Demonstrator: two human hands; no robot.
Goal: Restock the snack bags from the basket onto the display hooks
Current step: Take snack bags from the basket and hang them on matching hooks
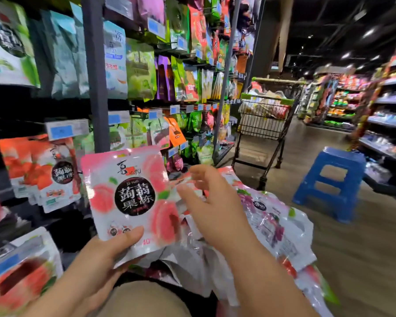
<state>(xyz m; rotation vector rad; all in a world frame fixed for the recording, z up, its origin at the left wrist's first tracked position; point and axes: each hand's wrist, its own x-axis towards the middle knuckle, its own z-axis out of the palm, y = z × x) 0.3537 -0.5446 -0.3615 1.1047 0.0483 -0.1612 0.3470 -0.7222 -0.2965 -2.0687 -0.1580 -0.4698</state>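
Observation:
My left hand (105,255) grips the bottom edge of a pink peach jelly bag (128,195), held upright in front of the display. My right hand (210,207) hovers just right of that bag over a pile of snack bags (268,223), fingers loosely curled and blurred; whether it pinches a bag is unclear. The pile lies below my hands; the basket under it is hidden. Orange jelly bags (48,172) hang on hooks at the left, with a blue price tag (62,131) above them.
Rows of hanging snack bags (146,72) fill the rack to the left. A shopping cart (265,120) with goods stands ahead in the aisle. A blue plastic stool (332,181) sits on the floor at right, before shelves (386,124).

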